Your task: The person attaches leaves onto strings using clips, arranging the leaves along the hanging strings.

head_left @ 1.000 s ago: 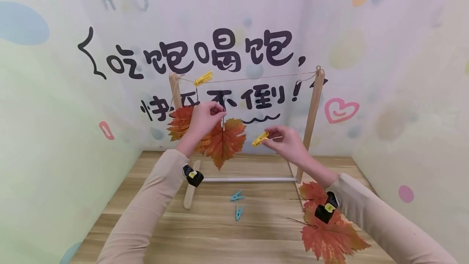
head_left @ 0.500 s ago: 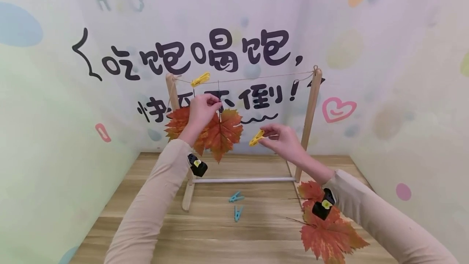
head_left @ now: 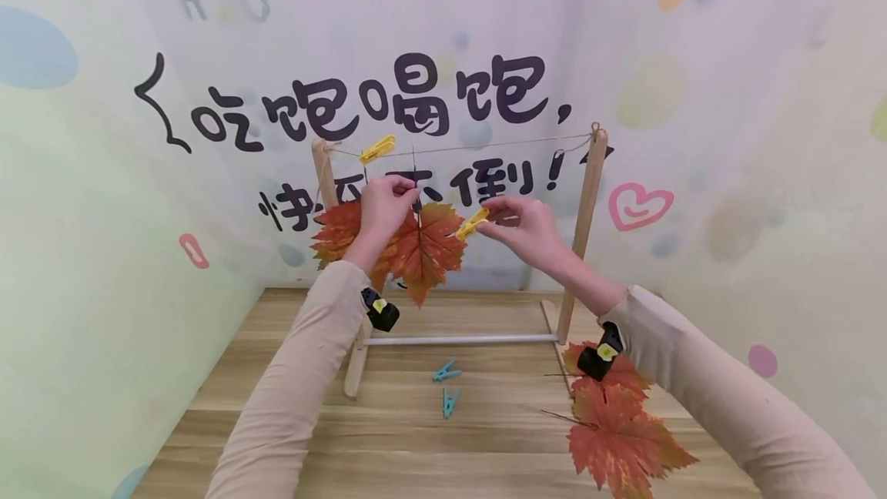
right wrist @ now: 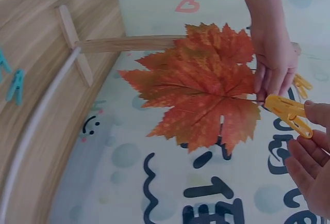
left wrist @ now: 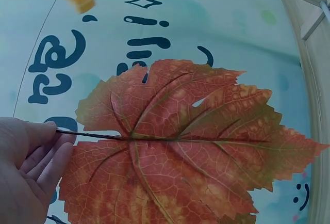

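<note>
In the head view my left hand pinches the dark stem of an orange-red leaf; the stem's tip reaches up to the string. My right hand holds a yellow clothespin by one end, just right of that leaf. Another leaf hangs at the left from a yellow clothespin on the string, partly behind my left hand. The left wrist view shows the stem between thumb and fingers. In the right wrist view, the held clothespin overlaps the stem area.
Wooden posts hold the string's ends, and a white rod joins their feet. Two blue clothespins lie on the wooden table. Red leaves lie at the right, under and before my right forearm.
My left hand has risen a little, bringing the stem's tip up to the string. My right hand has moved up and left with its clothespin, closer to the leaf.
</note>
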Action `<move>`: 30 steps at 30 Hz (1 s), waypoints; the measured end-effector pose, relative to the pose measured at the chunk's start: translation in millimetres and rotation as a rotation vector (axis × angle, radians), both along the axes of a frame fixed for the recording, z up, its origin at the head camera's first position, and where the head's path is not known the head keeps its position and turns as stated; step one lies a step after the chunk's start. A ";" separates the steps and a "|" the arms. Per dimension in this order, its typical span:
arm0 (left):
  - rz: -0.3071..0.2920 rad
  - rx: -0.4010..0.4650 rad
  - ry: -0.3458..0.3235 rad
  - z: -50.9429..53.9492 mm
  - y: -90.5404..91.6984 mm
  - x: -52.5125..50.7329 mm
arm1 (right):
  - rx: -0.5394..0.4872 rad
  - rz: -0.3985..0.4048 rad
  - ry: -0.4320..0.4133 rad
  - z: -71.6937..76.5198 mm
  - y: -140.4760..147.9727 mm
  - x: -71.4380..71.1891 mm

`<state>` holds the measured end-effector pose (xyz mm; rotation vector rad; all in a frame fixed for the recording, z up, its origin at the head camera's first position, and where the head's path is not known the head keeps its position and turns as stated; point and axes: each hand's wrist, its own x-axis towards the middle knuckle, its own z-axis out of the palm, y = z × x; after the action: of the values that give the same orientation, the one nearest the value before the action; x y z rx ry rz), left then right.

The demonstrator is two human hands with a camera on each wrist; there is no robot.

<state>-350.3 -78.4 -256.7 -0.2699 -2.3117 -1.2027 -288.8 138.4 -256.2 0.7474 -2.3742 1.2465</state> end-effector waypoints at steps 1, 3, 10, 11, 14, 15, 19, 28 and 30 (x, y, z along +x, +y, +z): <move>0.002 0.002 0.004 0.1 0.3 -0.1 | -0.002 0.003 0.013 3.6 -0.9 -1.4; 0.003 0.002 0.015 0.3 0.8 -0.1 | -0.008 0.007 0.035 10.2 -2.6 -4.1; 0.020 0.060 0.014 0.8 3.3 1.4 | -0.015 0.012 0.066 29.7 -8.0 -14.0; 0.022 0.076 0.011 0.8 3.7 1.9 | -0.015 0.010 0.070 32.0 -9.0 -15.7; 0.022 0.118 -0.001 1.1 4.8 3.5 | -0.020 -0.001 0.082 39.3 -13.6 -19.2; 0.023 0.122 -0.005 0.9 5.2 3.7 | -0.019 -0.008 0.085 41.7 -15.2 -20.3; 0.027 0.113 -0.010 0.1 6.6 2.6 | -0.044 -0.028 0.094 51.2 -21.2 -26.7; 0.022 0.097 0.014 -0.7 6.6 2.1 | -0.120 -0.075 0.151 67.5 -28.1 -41.2; 0.018 0.094 0.016 -0.5 6.5 2.0 | -0.118 -0.090 0.165 69.1 -30.0 -43.4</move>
<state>-348.3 -71.9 -257.1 -0.2235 -2.2319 -1.2916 -332.2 108.4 -187.1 0.6720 -2.1579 1.2268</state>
